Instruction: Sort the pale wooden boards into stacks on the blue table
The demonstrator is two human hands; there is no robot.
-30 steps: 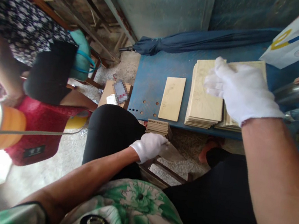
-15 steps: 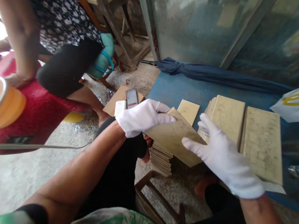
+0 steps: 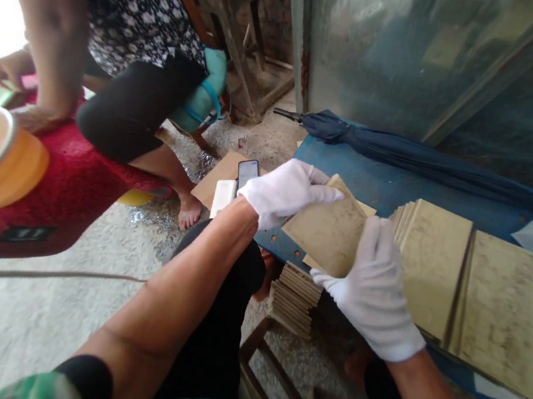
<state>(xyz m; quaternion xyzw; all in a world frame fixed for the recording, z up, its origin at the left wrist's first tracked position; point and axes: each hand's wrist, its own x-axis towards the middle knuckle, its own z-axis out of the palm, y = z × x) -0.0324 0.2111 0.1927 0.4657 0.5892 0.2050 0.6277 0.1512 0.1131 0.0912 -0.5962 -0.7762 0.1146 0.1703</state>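
A thin tan board [image 3: 325, 229] with dark smudges is tilted between my two white-gloved hands. My left hand [image 3: 288, 193] pinches its upper left edge, thumb on top and fingers beneath. Around the right edge, my right hand [image 3: 376, 288] closes with fingers together and its thumb by the lower corner. Partly hidden under the held board, another flat board [image 3: 366, 208] lies on the blue table [image 3: 303, 158]. To the right of my right hand, a leaning row of boards [image 3: 432, 266] rests beside a second stack of boards [image 3: 504, 311].
Below the table edge stands a stack of boards [image 3: 294, 298] near a wooden stool [image 3: 279, 377]. A folded dark umbrella [image 3: 419, 159] lies along the table's back. A phone [image 3: 248, 173] sits at the left. Another person [image 3: 140, 38] sits left, near an orange bucket [image 3: 23, 168].
My right hand, spread and loose at the board before, has closed around its right edge. The board has turned and tilted between my hands. The view has shifted left.
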